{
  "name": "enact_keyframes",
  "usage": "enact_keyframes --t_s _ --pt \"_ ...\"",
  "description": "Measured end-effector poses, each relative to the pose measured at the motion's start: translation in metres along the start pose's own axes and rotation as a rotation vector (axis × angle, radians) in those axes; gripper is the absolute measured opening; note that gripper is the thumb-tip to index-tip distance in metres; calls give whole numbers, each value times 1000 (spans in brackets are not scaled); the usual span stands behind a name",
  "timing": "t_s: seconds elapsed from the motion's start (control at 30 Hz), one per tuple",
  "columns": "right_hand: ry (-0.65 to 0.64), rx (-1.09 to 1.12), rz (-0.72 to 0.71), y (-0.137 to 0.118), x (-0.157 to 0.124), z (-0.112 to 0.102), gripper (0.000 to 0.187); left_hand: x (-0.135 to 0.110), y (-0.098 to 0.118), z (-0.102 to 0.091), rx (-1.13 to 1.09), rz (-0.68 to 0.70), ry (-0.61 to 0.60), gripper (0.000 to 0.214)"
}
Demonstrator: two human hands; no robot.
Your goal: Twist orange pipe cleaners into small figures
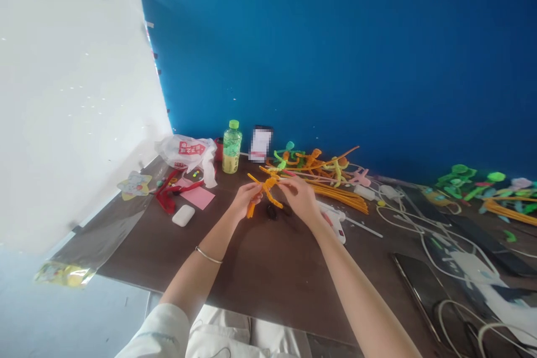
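An orange pipe-cleaner figure (265, 189) with bent arms and legs is held above the dark table (268, 274). My left hand (245, 201) pinches its lower body and one leg. My right hand (300, 198) grips its other side, with the fingers over the limbs. Just beyond my right hand lies a bundle of straight orange pipe cleaners (339, 196). A heap of finished pipe-cleaner figures (310, 159) in green, orange and yellow sits further back.
Along the back stand a green-capped bottle (232, 148) and a white plastic bag (187, 151). Pink paper (197, 197), a white case (183, 215) and a white glue gun (333, 221) lie nearby. White cables and a phone (419, 291) occupy the right. A blue wall (335, 56) rises behind.
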State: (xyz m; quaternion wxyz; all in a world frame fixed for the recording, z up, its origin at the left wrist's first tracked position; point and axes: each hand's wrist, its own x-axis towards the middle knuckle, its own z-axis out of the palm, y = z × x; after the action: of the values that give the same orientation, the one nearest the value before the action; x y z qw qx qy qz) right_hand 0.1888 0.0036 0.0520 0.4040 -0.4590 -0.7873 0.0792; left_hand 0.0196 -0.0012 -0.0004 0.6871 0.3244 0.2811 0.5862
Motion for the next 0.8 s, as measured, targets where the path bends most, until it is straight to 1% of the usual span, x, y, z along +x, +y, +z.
enact_keyframes --t_s 0.07,0.13,0.3,0.43,0.53,0.63,0.73,0.8 --pt "-27 18 13 -6 -7 1 16 -2 -2 3 41 -9 -16 28" --pt "-21 30 34 -10 -13 3 16 -2 -4 5 69 -7 -29 28" --pt "51 24 76 -12 -23 14 17 -4 -6 9 68 18 -58 25" --pt "106 22 89 -10 -29 24 16 -6 -5 13 69 12 -45 24" --pt "155 40 72 -10 -35 28 17 -7 -3 15 73 17 -15 25" --pt "177 60 40 -7 -41 27 21 -5 -3 12 72 54 38 25" --pt "201 -9 43 -1 -39 19 22 -2 -5 8 55 92 134 24" --pt "237 -54 94 2 -30 11 21 0 -7 6 47 104 187 24"
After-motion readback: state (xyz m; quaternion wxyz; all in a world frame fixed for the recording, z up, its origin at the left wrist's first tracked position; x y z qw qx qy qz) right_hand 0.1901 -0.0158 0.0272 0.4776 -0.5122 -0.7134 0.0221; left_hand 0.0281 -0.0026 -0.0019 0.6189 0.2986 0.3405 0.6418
